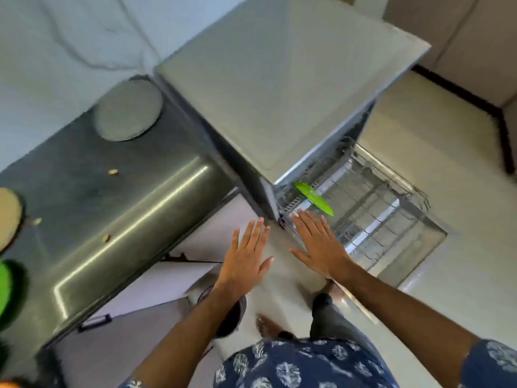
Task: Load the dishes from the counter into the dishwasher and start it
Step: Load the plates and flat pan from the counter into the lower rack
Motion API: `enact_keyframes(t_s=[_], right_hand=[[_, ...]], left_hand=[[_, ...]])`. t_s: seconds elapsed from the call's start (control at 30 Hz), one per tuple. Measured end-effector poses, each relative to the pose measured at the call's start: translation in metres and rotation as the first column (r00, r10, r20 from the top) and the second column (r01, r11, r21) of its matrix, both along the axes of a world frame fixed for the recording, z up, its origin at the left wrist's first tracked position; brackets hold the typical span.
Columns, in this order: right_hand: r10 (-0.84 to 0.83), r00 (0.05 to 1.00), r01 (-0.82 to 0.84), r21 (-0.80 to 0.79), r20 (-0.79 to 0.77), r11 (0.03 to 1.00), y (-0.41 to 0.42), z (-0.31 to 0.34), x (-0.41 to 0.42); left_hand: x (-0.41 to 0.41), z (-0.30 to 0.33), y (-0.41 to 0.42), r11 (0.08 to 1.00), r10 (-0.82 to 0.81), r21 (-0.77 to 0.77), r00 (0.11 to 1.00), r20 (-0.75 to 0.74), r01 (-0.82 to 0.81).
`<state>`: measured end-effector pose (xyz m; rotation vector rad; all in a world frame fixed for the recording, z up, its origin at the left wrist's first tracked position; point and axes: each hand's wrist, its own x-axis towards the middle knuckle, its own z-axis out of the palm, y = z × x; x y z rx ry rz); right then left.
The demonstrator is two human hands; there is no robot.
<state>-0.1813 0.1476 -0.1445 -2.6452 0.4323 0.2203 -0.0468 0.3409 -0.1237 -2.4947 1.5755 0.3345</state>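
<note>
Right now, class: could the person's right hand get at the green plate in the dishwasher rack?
Probably yes: the right hand is open just short of the green plate, nothing lies between, and the rack is pulled out.

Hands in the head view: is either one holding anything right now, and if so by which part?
Nothing is held. The left hand and right hand are both open with straight fingers, in the air in front of the pulled-out dishwasher rack.

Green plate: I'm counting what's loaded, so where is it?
In the head view, the green plate stands in the pulled-out dishwasher rack, at its near-left corner, just beyond the right hand.
</note>
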Motion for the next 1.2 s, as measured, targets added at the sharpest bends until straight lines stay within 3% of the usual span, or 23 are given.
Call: enact_keyframes(t_s=[0.2, 0.37, 0.57, 0.8, 0.93, 1.1, 1.2], right_hand=[[0.111, 0.985, -0.106, -0.044, 0.134, 0.993, 0.07, 0.037, 0.057], [0.257, 0.936, -0.234, -0.118, 0.243, 0.965, 0.084, 0.08, 0.136], [0.354, 0.899, -0.316, -0.178, 0.256, 0.932, 0.072, 0.111, 0.255], [0.422, 0.891, -0.387, -0.203, 0.168, 0.899, 0.053, 0.106, 0.388], [0.403, 0.905, -0.364, -0.243, 0.135, 0.899, 0.043, 0.094, 0.451], [0.28, 0.934, -0.21, -0.294, 0.223, 0.933, 0.03, 0.089, 0.501], [0.096, 0.955, -0.07, -0.102, 0.281, 0.992, 0.028, 0.086, 0.505]], left_hand=[[0.04, 0.048, 0.097, 0.984, 0.077, -0.162, 0.996, 0.048, -0.068], [0.101, 0.077, 0.142, 0.934, 0.28, -0.257, 0.954, 0.104, -0.246], [0.181, 0.083, 0.158, 0.847, 0.511, -0.229, 0.854, 0.098, -0.48], [0.237, 0.05, 0.131, 0.787, 0.592, -0.216, 0.806, 0.0, -0.578], [0.241, 0.034, 0.125, 0.757, 0.605, -0.279, 0.795, -0.041, -0.591], [0.243, 0.036, 0.126, 0.759, 0.607, -0.272, 0.794, -0.031, -0.591], [0.243, 0.035, 0.125, 0.756, 0.61, -0.272, 0.791, -0.036, -0.595]])
